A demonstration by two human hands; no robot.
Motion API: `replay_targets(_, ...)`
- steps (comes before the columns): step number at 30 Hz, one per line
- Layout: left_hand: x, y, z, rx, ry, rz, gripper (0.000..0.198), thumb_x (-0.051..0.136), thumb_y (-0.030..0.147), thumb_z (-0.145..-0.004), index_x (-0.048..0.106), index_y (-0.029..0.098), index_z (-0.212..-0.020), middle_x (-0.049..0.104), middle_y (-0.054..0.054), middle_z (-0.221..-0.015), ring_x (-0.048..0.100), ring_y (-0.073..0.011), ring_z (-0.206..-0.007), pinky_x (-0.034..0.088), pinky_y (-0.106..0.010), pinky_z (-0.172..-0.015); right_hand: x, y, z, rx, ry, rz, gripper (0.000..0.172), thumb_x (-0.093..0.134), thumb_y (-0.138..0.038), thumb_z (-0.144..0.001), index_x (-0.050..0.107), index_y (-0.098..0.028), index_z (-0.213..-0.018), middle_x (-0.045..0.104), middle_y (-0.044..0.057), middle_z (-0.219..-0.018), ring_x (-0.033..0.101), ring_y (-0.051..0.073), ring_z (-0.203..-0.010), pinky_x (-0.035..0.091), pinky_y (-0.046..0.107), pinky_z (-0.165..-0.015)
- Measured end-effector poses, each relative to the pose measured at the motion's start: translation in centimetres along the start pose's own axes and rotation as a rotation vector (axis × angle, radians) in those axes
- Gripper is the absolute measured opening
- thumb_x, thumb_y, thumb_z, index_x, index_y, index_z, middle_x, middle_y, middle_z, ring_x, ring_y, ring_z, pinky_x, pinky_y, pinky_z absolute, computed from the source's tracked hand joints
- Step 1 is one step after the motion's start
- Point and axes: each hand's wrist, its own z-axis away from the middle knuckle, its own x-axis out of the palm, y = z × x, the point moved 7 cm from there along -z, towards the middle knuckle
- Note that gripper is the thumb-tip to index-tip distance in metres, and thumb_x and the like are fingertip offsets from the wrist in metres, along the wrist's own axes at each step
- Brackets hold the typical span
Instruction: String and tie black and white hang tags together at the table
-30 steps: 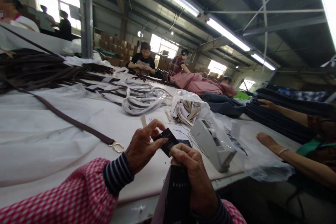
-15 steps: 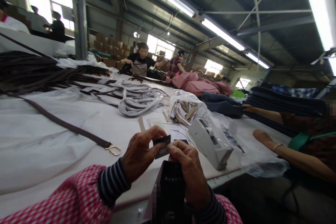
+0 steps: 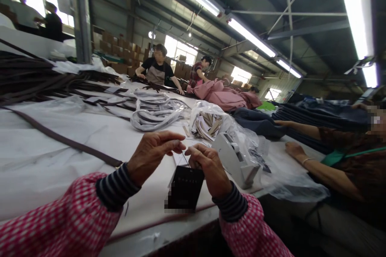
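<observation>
A black hang tag with pale lettering hangs below my fingers, over the table's front edge. From it a thin dark string runs up between my two hands. My left hand is closed in a pinch at the string's upper end. Closed beside it, a little lower, my right hand pinches the string near the top of the tag. A white paper lies partly hidden behind the hands. Right of my right hand stands a grey tape dispenser.
A brown strap lies left on the white-covered table. Beyond are plastic-wrapped grey handles, a bag of beige strips and pink fabric. A co-worker's arm rests at right beside dark folded cloth.
The tag has dropped from between my fingertips and now hangs on its string. My left hand has let go of a small dark card and moved up. The view has shifted slightly.
</observation>
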Motion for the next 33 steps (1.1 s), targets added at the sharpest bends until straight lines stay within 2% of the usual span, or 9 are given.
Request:
replay_targets(4,-1.7,0.4,-0.8,-0.004,0.115,0.048,0.036,0.075,0.037,-0.076,0.068,0.014,-0.102,0.076,-0.007,-0.08,0.068,-0.0191,-0.072,0.048,-0.028,-0.066,0.7,-0.4,-1.7,-0.012,-0.043,0.038,0.029,0.07,-0.04,-0.082,0.063,-0.014,-0.072,0.052,-0.003,-0.06,0.04,0.008,-0.056,0.028,0.022,-0.054)
replay_targets(10,-5.1,-0.2,-2.4,0.018,0.28,0.121,0.042,0.08,0.039,-0.072,0.059,0.016,-0.099,0.076,-0.007,-0.082,0.071,-0.0227,-0.078,0.051,-0.032,-0.069,0.7,-0.2,-2.1,-0.012,-0.132,0.131,0.028,0.07,-0.04,-0.081,0.063,-0.015,-0.071,0.051,-0.003,-0.059,0.034,0.008,-0.053,0.023,0.023,-0.05)
replay_targets(14,-5.8,-1.4,-2.8,-0.047,0.26,0.19,0.037,0.082,0.039,-0.07,0.061,0.015,-0.088,0.076,-0.008,-0.082,0.071,-0.0189,-0.073,0.047,-0.026,-0.064,-0.5,0.3,-1.6,0.018,-0.177,0.212,0.021,0.071,-0.035,-0.081,0.069,-0.014,-0.077,0.051,-0.003,-0.061,0.033,0.007,-0.053,0.021,0.023,-0.05)
replay_targets(18,-6.7,-1.5,-2.8,-0.07,0.301,0.236,0.038,0.084,0.04,-0.067,0.062,0.015,-0.085,0.076,-0.007,-0.08,0.069,-0.0159,-0.066,0.044,-0.022,-0.059,-3.0,0.9,-0.9,0.034,-0.115,0.306,0.03,0.072,-0.041,-0.082,0.069,-0.014,-0.07,0.048,-0.003,-0.059,0.033,0.008,-0.054,0.021,0.024,-0.049)
replay_targets(22,-7.8,-1.7,-2.8,-0.101,0.385,0.278,0.036,0.083,0.038,-0.066,0.061,0.015,-0.083,0.075,-0.008,-0.081,0.07,-0.0166,-0.069,0.044,-0.021,-0.057,-5.6,0.5,0.3,-0.003,0.042,0.092,0.033,0.072,-0.045,-0.083,0.068,-0.015,-0.07,0.052,-0.001,-0.064,0.04,0.01,-0.058,0.029,0.024,-0.052)
replay_targets(25,-7.6,-2.2,-2.8,-0.135,0.363,0.297,0.034,0.081,0.037,-0.068,0.059,0.015,-0.082,0.076,-0.01,-0.086,0.071,-0.0176,-0.074,0.045,-0.021,-0.057,-6.2,-0.4,0.8,-0.083,0.174,-0.154,0.026,0.077,-0.04,-0.079,0.069,-0.017,-0.07,0.064,0.005,-0.091,0.051,0.014,-0.077,0.038,0.023,-0.057)
replay_targets(27,-7.0,-2.4,-2.8,-0.143,0.317,0.292,0.034,0.081,0.037,-0.069,0.059,0.015,-0.083,0.076,-0.011,-0.093,0.071,-0.0186,-0.08,0.047,-0.021,-0.059,-5.6,-1.2,0.7,-0.151,0.21,-0.292,0.023,0.077,-0.035,-0.076,0.069,-0.017,-0.063,0.065,0.008,-0.108,0.054,0.018,-0.091,0.043,0.024,-0.061)
replay_targets(29,-6.4,-2.2,-2.7,-0.133,0.263,0.268,0.035,0.081,0.038,-0.071,0.059,0.015,-0.085,0.075,-0.012,-0.098,0.071,-0.0194,-0.085,0.048,-0.022,-0.061,-4.3,-1.7,0.2,-0.203,0.206,-0.418,0.023,0.075,-0.029,-0.075,0.066,-0.017,-0.057,0.065,0.009,-0.111,0.055,0.02,-0.095,0.046,0.025,-0.064)
replay_targets(33,-5.0,-1.1,-2.5,-0.06,0.165,0.183,0.033,0.079,0.041,-0.074,0.06,0.016,-0.082,0.075,-0.007,-0.085,0.068,-0.0168,-0.074,0.046,-0.023,-0.061,-0.9,-1.7,-1.3,-0.161,0.108,-0.527,0.026,0.072,-0.03,-0.076,0.063,-0.016,-0.057,0.065,0.006,-0.085,0.056,0.015,-0.074,0.041,0.023,-0.054)
